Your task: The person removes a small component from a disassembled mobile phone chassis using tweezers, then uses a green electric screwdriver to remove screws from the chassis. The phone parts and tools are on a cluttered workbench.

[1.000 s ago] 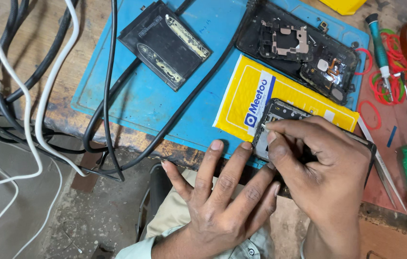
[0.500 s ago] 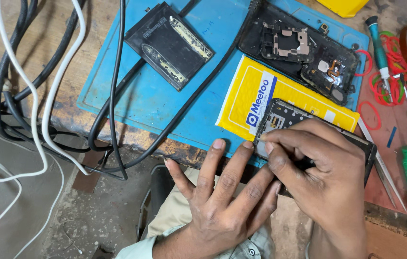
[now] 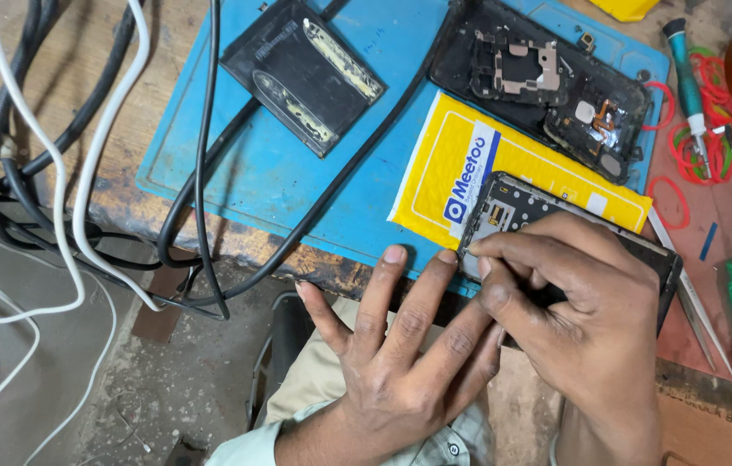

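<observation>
Barely shifted since before, both hands work the opened phone (image 3: 512,211): left hand (image 3: 400,345) flat steadying, right hand (image 3: 581,311) pinching its thin, fragile edge.

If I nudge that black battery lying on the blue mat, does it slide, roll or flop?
The black battery is a flat slab lying on the blue mat, so it would probably slide, not roll or tip. It looks stiff and fairly dense for its size. Glue strips show on its top face, so gripping there may feel tacky. A black cable lies alongside and might catch it.
</observation>
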